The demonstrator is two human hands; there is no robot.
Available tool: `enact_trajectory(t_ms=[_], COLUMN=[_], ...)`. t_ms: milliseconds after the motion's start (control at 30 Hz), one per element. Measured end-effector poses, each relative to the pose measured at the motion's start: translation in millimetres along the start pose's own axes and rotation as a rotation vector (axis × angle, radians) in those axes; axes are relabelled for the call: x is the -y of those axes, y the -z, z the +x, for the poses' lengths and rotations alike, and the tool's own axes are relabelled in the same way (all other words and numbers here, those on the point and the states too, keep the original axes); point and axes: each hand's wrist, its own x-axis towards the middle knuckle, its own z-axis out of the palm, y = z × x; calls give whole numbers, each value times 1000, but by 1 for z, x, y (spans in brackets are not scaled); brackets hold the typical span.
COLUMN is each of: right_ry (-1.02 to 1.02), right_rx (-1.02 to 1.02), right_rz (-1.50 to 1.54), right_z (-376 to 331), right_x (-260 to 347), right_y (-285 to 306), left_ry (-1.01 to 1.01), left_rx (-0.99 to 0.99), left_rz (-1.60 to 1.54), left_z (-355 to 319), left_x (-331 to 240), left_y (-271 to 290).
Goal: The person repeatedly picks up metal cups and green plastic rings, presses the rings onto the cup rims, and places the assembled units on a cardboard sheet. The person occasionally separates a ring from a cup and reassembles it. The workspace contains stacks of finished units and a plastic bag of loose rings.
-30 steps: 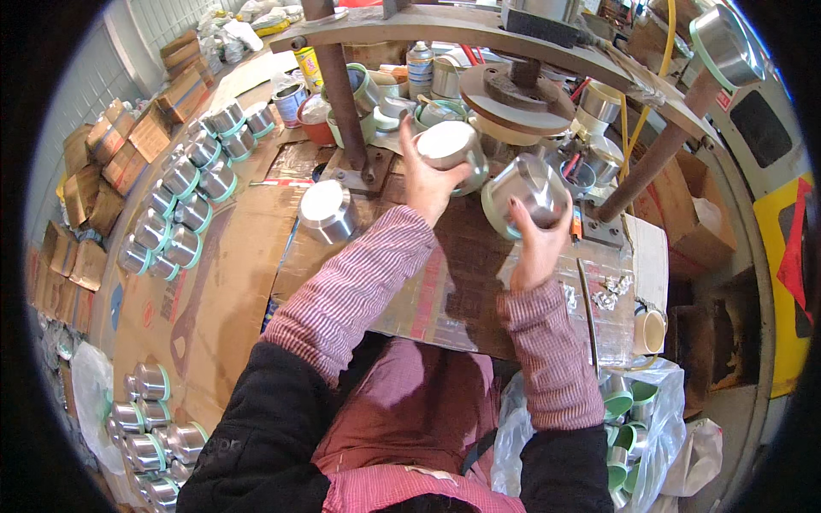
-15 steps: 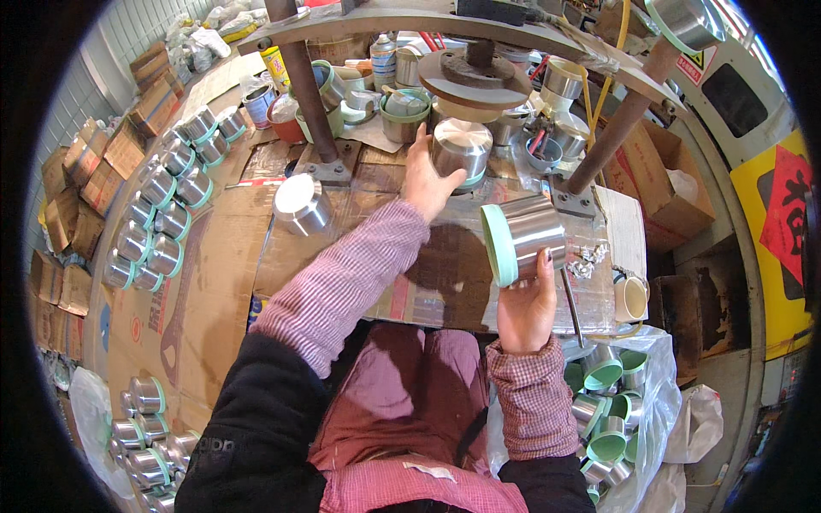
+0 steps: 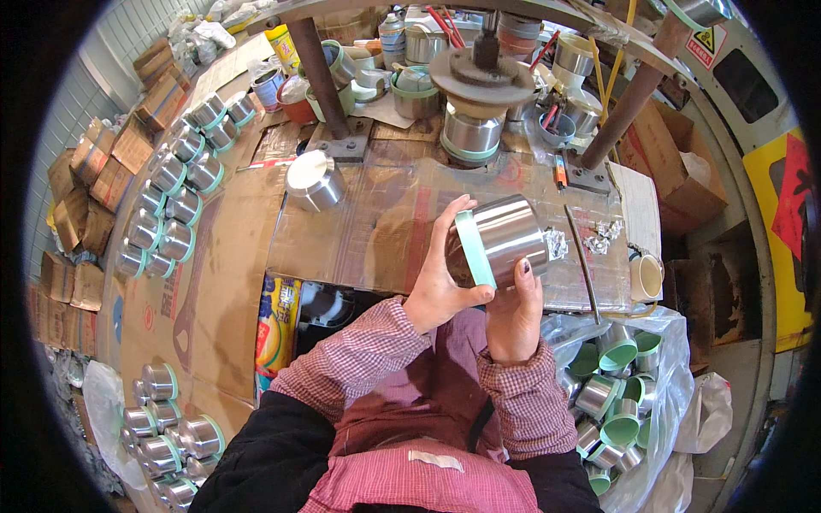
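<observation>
Both my hands hold one shiny steel cup (image 3: 510,238) with a pale green rim, tipped on its side above the front of the cardboard-covered bench. My left hand (image 3: 436,286) wraps round the green-rimmed end, fingers behind and thumb in front. Under the steel body, my right hand (image 3: 516,316) grips with its thumb up against the side. Farther back, another steel cup (image 3: 472,135) stands directly beneath the round plate (image 3: 481,79) of a press, with the tan pad against its top. A third steel cup (image 3: 315,181) sits alone left of centre.
Rows of green-rimmed cups (image 3: 175,205) line the left side, with more at the lower left. A plastic bag of cups (image 3: 620,402) is at my right. Press posts (image 3: 321,81) flank the bench. A thin metal rod (image 3: 583,263) lies near foil scraps (image 3: 605,237).
My left hand has left the cup at the press and come back to the cup in my right hand. That cup has shifted left, and the press plate now meets the other cup's top.
</observation>
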Motion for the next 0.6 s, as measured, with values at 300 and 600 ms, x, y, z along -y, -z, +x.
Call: enact_trajectory(t_ms=[300, 600], right_ry=[9, 55], right_rx=[-22, -24], right_rz=[49, 8], right_z=[-13, -19], right_x=[-13, -20], right_y=[0, 5], left_ry=[28, 35], left_rx=[-26, 20], left_rz=[-33, 22], left_z=[-17, -34], left_x=[-3, 3], left_y=[0, 16])
